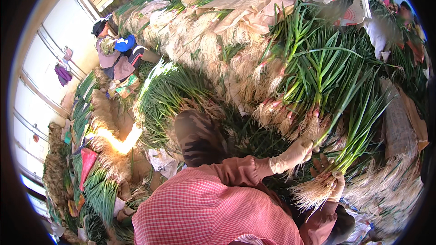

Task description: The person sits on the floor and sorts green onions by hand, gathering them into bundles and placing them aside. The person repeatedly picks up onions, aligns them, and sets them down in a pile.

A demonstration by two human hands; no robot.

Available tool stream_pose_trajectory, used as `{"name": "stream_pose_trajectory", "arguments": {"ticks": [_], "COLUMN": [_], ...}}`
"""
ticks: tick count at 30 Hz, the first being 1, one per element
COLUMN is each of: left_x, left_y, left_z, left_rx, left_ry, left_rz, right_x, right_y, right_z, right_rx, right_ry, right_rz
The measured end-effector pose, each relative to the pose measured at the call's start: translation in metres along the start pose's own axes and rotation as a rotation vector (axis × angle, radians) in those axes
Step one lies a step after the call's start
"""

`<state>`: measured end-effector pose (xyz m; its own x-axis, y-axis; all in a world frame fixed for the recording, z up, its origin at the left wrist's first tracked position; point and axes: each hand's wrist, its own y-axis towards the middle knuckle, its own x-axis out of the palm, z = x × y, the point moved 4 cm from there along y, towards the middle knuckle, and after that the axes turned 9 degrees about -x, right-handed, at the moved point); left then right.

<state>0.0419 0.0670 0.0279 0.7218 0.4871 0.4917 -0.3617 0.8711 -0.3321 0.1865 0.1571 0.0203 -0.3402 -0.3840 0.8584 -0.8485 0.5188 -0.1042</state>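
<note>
My left hand [293, 156], in a pale, soiled glove, reaches right with its fingers pinched on a single green garlic stalk [334, 120] that slants up and away. Close below it, my right hand [337, 187] grips a bunch of green garlic [352, 154] low on its stems. The bunch's pale, stringy roots [314, 193] hang to the left, and its long leaves point up and right. Part of the right hand is behind the stems. Just beyond both hands lies a heap of loose green garlic [318, 86] with pinkish bulbs.
A long, high stack of rooted bundles [181, 31] runs across the back, partly under brown sacking [254, 4]. My camouflage-clad knee [197, 136] is left of my arms. Another person [116, 56] sits far left by the wall. A grey sack [399, 122] stands at right.
</note>
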Motion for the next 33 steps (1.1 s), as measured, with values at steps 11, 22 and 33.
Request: {"name": "stream_pose_trajectory", "arguments": {"ticks": [11,22,33], "left_x": [0.029,-0.058,-0.035], "left_y": [-0.024,-0.017,0.092], "left_z": [0.007,0.035,0.124], "left_rx": [0.368,0.228,0.341], "left_ry": [0.919,1.669,1.424], "left_rz": [0.016,-0.068,0.768], "right_x": [-0.029,0.007,0.02], "right_y": [-0.005,0.012,0.009], "right_z": [0.001,-0.019,-0.005], "right_rx": [-0.032,-0.144,-0.115], "right_ry": [-0.158,0.106,0.002], "right_rz": [0.171,-0.107,-0.12]}}
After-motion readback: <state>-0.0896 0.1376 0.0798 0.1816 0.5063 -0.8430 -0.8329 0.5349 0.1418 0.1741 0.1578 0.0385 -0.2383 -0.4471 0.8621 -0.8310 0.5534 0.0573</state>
